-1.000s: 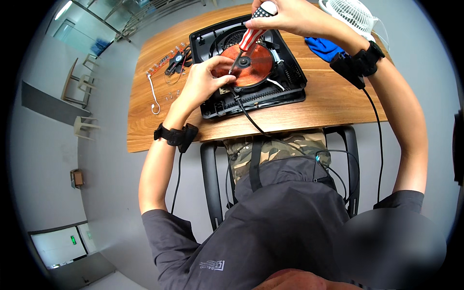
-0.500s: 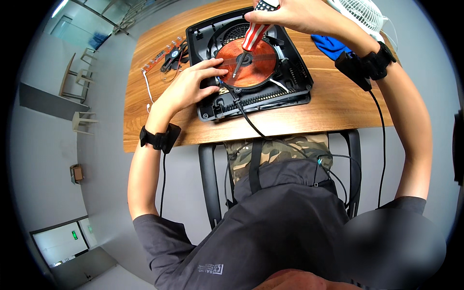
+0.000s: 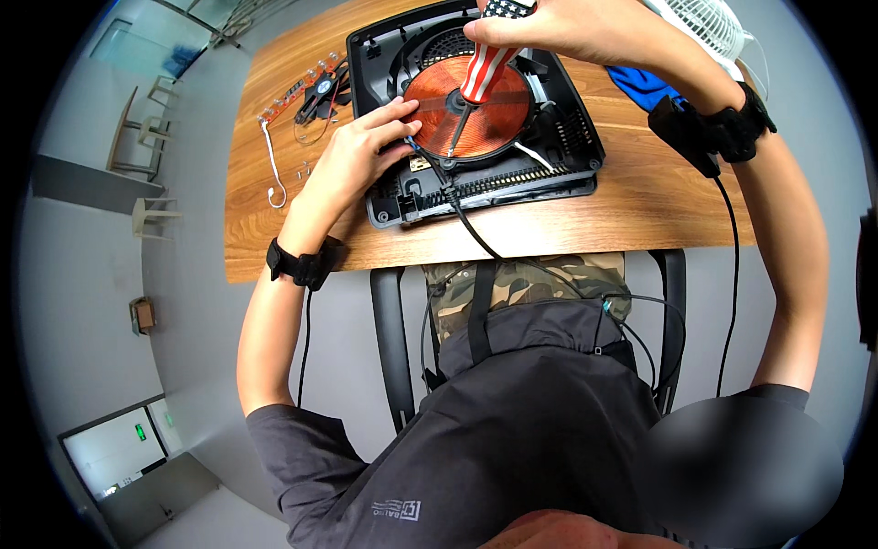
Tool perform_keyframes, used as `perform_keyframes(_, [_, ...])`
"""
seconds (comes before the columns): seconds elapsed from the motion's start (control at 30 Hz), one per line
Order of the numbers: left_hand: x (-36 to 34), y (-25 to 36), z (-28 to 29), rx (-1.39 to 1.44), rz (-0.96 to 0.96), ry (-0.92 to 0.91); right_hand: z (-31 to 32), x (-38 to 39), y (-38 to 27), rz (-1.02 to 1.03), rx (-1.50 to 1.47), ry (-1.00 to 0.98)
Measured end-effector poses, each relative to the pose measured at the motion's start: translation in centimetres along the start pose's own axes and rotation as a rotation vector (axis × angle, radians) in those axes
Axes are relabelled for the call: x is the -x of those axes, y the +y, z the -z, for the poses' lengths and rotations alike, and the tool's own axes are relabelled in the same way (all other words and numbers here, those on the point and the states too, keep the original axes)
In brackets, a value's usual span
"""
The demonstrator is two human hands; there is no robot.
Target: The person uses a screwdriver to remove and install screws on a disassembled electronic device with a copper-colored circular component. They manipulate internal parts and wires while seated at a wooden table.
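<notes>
My right hand (image 3: 540, 29) is closed round a screwdriver (image 3: 485, 69) with a red-and-white striped, starred handle. Its shaft slants down across a round copper induction coil (image 3: 498, 119), and the bright tip shows near the coil's lower edge. Whether the tip sits on a screw is too small to tell. The coil lies in an opened black appliance housing (image 3: 585, 146). My left hand (image 3: 366, 146) grips the coil's left edge, with fingertips on the copper and the thumb lower down, partly hidden. A black cable (image 3: 471, 229) runs from the housing's near side over the table edge.
Left of the housing, on the wooden table (image 3: 256, 242), lie a strip-shaped circuit board (image 3: 297, 89), a small black fan (image 3: 322, 91), a white wire (image 3: 272, 165) and small screws (image 3: 305, 171). Blue cloth (image 3: 640, 87) and a white fan (image 3: 700, 27) are at the right.
My left thumb has drawn in toward the coil's edge, closer to the fingers. The screwdriver stands a little steeper, its tip slightly farther right. The view has shifted a little.
</notes>
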State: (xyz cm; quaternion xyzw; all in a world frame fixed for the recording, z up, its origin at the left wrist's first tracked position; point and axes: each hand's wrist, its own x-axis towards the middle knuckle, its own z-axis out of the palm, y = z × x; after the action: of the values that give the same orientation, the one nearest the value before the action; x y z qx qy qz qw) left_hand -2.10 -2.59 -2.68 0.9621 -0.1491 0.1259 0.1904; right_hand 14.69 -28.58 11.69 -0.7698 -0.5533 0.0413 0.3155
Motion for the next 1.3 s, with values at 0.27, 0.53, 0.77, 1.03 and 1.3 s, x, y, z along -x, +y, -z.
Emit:
perform_keyframes(0.27, [0.2, -0.4, -0.2, 0.048, 0.020, 0.001, 0.0, -0.4, -0.7, -0.025, 0.008, -0.061])
perform_keyframes(0.53, [0.3, -0.1, 0.0, 0.070, 0.004, 0.014, -0.5, -0.9, 0.0, 0.037, 0.040, -0.068])
perform_keyframes(0.77, [0.3, -0.2, -0.1, 0.072, 0.002, 0.023, -0.8, -1.2, -0.8, -0.006, 0.074, -0.100])
perform_keyframes(1.03, [0.3, -0.2, -0.2, 0.086, 0.004, 0.034, -0.9, -1.7, -1.5, -0.003, 0.071, -0.151])
perform_keyframes(1.3, [0.1, 0.0, -0.1, 0.045, -0.023, 0.047, -0.2, -2.8, -5.5, -0.040, 0.162, -0.311])
